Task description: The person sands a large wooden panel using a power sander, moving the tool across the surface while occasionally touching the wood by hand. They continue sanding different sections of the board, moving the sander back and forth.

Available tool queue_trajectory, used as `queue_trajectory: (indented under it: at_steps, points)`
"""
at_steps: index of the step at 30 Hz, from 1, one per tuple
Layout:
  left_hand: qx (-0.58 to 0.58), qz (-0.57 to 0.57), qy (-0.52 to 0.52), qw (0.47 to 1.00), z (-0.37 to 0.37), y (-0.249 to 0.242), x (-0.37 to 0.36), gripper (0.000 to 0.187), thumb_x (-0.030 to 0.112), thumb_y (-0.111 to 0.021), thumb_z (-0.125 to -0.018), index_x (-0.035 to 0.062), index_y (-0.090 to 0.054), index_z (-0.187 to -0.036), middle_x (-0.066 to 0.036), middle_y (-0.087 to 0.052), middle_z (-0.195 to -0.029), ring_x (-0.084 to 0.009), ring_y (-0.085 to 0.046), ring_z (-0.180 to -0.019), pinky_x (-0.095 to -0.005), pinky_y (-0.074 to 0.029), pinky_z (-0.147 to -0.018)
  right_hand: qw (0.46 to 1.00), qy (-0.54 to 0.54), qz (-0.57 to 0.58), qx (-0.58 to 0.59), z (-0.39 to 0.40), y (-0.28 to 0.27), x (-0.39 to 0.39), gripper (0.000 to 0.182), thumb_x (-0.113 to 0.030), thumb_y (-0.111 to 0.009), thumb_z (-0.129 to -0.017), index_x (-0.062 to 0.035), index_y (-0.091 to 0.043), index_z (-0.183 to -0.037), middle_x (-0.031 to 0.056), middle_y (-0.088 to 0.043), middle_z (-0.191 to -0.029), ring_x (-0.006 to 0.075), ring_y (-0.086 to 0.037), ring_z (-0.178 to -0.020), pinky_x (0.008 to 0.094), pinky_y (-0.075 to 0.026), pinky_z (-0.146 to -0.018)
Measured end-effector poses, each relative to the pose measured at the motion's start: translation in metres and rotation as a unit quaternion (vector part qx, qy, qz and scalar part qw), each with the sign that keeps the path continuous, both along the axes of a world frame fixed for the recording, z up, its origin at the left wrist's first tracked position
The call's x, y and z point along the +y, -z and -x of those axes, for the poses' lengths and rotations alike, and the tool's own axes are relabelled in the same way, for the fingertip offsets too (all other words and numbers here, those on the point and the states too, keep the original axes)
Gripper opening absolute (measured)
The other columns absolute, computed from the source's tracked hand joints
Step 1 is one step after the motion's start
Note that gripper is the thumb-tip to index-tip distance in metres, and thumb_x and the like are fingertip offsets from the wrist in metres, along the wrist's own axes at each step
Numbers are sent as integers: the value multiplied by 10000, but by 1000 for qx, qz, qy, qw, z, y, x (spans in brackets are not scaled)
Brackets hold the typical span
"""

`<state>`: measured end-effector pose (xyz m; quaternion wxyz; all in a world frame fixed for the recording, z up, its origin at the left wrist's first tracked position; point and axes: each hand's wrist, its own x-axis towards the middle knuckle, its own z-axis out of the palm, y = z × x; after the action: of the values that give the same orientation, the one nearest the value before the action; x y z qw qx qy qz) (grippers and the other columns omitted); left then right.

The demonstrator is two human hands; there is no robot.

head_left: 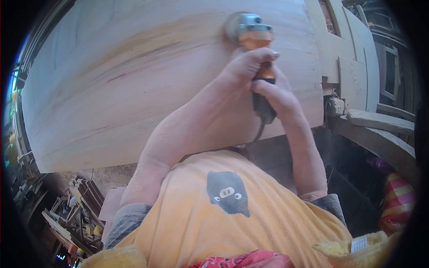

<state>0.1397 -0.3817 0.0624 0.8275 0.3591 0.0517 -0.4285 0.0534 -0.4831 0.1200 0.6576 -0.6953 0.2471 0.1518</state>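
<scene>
An orange and black angle grinder (255, 39) with a silver head lies against a broad wooden panel (134, 85). Its round disc (232, 27) touches the panel's surface near the top of the view and looks blurred. My left hand (250, 64) is closed around the orange body just behind the head, thumb on top. Further back, my right hand (278, 91) wraps the black rear part of the grinder. A dark cord (258, 133) hangs from the tool's end over the panel's near edge. Darker brown streaks run across the pale wood.
Stacked boards (351, 76) and rough timber beams (380, 134) stand to the right. Wood offcuts (76, 205) are piled at lower left. A striped pink and yellow bag (397, 201) sits at lower right. The panel's near edge is close to my body.
</scene>
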Motion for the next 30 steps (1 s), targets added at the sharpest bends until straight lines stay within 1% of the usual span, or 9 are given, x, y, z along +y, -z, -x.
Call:
queue_trajectory:
  at_steps: [3,7,11,16,18,20,24,28,30]
  points:
    - [-17,-19,-16,1000,-3,-6,0,278,184,-807,-856,82,-626,-1041,7,-630,-867,-98,-637,-747,-283,-557,-688,999,2,18,39,-8,-7,1,454,-195,-705,-786,-10,-569,-1178,55,-638,-919,144,-649,-783,312,-558,-641]
    - [-14,-37,-77,996,-8,-1,62,254,176,-806,-861,83,-635,-1024,14,-627,-845,-96,-633,-720,-278,-550,-661,991,-100,2,-89,-24,31,38,451,-177,-708,-780,0,-568,-1170,62,-628,-906,150,-643,-779,307,-557,-648]
    - [-34,-57,-115,991,-7,-4,72,220,180,-809,-837,88,-646,-952,24,-607,-804,-75,-598,-682,-278,-513,-600,994,-98,0,-54,-27,23,52,402,-162,-700,-802,3,-580,-1149,51,-629,-909,143,-656,-818,308,-564,-729]
    - [-3,50,31,998,0,11,-16,242,140,-798,-829,60,-654,-1007,-25,-641,-864,-119,-630,-726,-298,-544,-667,999,-6,-2,-38,6,18,-16,414,-210,-687,-840,-5,-605,-1191,55,-668,-974,134,-669,-840,297,-561,-732]
    - [-5,-1,34,999,3,-11,-40,299,113,-795,-815,28,-647,-1061,-66,-651,-929,-165,-651,-801,-332,-557,-727,999,-7,50,6,12,10,-45,424,-227,-691,-834,-15,-619,-1193,42,-673,-1007,123,-656,-855,299,-543,-744]
    - [-7,9,27,1000,3,-12,-49,295,140,-794,-819,56,-624,-1045,-43,-628,-889,-135,-623,-763,-325,-539,-671,998,10,68,-8,13,11,-50,423,-223,-688,-831,-11,-618,-1190,34,-668,-1004,122,-647,-863,303,-529,-752]
    - [10,-10,-6,1000,-7,-3,-3,322,96,-794,-812,18,-635,-1081,-77,-648,-938,-174,-653,-832,-349,-553,-742,999,-10,53,-6,-5,15,-6,369,-189,-675,-807,12,-627,-1112,48,-648,-956,131,-640,-835,315,-542,-675]
    - [-12,-13,-74,997,-22,-9,86,314,137,-805,-829,59,-609,-1062,-25,-616,-892,-118,-625,-774,-307,-546,-681,996,-79,33,36,-38,9,67,395,-205,-678,-775,6,-615,-1103,34,-623,-913,143,-633,-825,320,-539,-681]
    - [-19,0,-127,992,-27,-4,131,285,146,-805,-842,62,-617,-1040,-21,-615,-885,-113,-630,-775,-299,-546,-676,990,-136,12,25,-56,8,111,430,-233,-680,-777,1,-591,-1127,40,-609,-898,152,-620,-719,329,-548,-605]
